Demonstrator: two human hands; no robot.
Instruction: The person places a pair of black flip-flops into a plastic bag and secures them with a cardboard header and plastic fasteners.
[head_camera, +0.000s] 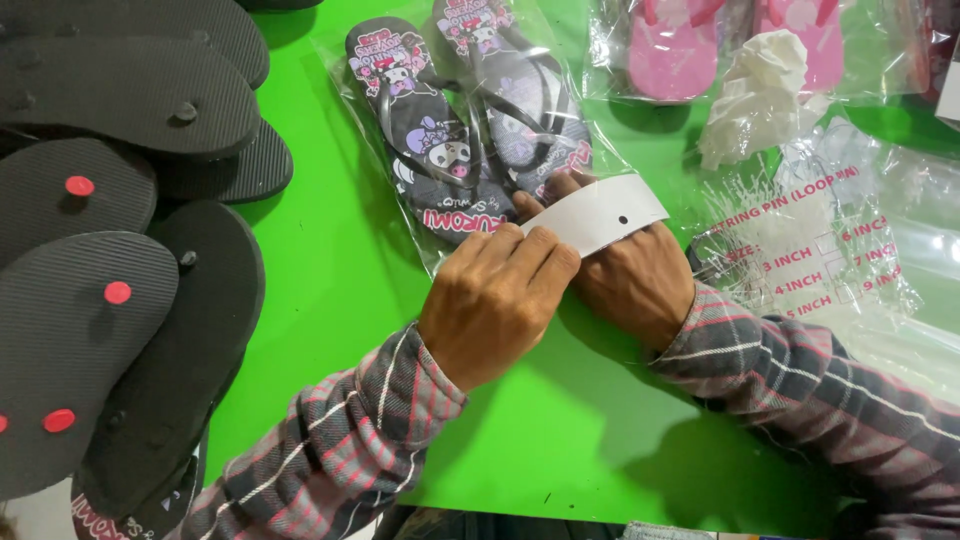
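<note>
**Hands pressing a white card strip onto a bagged pair of flip-flops**

Hands meet at the middle of the green table (330, 290), seen from the head camera looking straight down. The left hand (497, 300) lies knuckles up, fingers curled down onto the near end of a white card strip (600, 215), pinning it. The right hand (632, 275) sits just beside it and partly under the strip, fingers tucked beneath the card so that only the back of the hand and a fingertip or two show past its far edge; whether it grips the card or only backs it I cannot tell. The strip is curved over the right hand's fingers and has a small dark hole near its middle.

Both hands rest on the open end of a clear plastic bag (440, 250) holding a pair of black flip-flops (465, 130) with cartoon prints, toes pointing away from the person. Both sleeves are plaid, grey with pink lines.

To the left, a heap of black soles (130, 250) lies overlapping, bottom side up, several with red plugs. At the far edge sits a bagged pink pair (730, 45), with a crumpled white wad (760, 95) just in front. To the right lies a clear packet of loop pins (810, 255).
</note>
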